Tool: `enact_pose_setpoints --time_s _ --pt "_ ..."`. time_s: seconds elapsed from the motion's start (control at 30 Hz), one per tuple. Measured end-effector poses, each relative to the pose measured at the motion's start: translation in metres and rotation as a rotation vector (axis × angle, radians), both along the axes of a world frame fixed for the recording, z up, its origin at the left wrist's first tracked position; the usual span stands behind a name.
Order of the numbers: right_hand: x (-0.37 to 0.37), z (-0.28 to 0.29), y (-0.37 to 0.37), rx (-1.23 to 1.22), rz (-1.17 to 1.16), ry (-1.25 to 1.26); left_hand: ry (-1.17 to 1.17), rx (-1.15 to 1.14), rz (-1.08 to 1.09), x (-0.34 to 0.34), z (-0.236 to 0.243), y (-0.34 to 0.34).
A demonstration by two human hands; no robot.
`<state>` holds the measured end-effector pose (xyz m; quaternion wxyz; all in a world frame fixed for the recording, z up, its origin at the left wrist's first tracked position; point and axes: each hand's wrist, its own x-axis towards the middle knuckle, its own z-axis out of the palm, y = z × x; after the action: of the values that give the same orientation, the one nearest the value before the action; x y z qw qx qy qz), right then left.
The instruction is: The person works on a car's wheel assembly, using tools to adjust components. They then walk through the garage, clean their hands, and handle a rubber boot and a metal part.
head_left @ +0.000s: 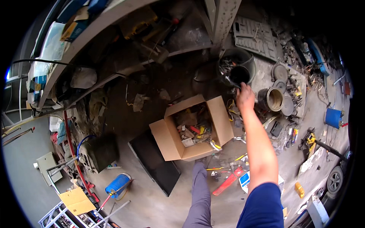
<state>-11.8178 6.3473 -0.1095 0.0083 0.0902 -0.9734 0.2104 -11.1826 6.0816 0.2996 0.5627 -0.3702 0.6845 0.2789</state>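
Observation:
My right hand (pixel 246 98) reaches out at the upper right, its arm stretched away from me. The fingers are closed at the near rim of a small black round container (pixel 239 72). That container sits over the near side of a dark bucket (pixel 249 62), which has small metal pieces in it. Part of my grip is hidden by the hand itself. A tan metal can (pixel 274 99) stands just right of my hand. In the middle of the floor is an open cardboard box (pixel 170 135) with mixed scraps inside. My left hand is out of view.
A black flat panel (pixel 157 163) lies left of the box. Red plastic (pixel 228 181) and yellow strips lie near my leg. Round lids (pixel 280 72), a grey tool case (pixel 255 38) and loose hardware crowd the right. A metal shelf post (pixel 225 22) rises behind the bucket.

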Motion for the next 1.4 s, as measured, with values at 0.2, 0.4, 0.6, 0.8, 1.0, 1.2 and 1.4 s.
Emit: enact_pose_setpoints --time_s 0.2,0.4,0.6,0.8,1.0,1.2,1.4 --pt "0.159 0.181 0.020 -0.865 -0.303 -0.342 -0.183 -0.090 0.521 0.024 0.036 -0.001" --pt "0.328 0.351 0.027 -1.613 -0.401 -1.139 0.461 0.107 0.679 0.014 0.105 -0.020" --pt "0.464 0.468 -0.050 -1.557 0.003 -1.505 0.874 -0.003 0.906 0.127 0.249 -0.041" --pt "0.661 0.592 -0.147 -1.253 0.569 -1.651 0.967 -0.485 0.839 0.412 0.376 -0.002" --pt "0.944 0.702 -0.229 -0.761 1.269 -1.718 0.653 -0.812 0.848 0.692 0.443 0.109" --pt "1.190 0.761 -0.260 -0.228 1.781 -1.712 0.627 -0.848 1.366 0.885 0.408 0.209" --pt "1.362 0.755 -0.268 0.079 2.256 -1.382 0.786 -1.065 1.721 0.980 0.323 0.286"
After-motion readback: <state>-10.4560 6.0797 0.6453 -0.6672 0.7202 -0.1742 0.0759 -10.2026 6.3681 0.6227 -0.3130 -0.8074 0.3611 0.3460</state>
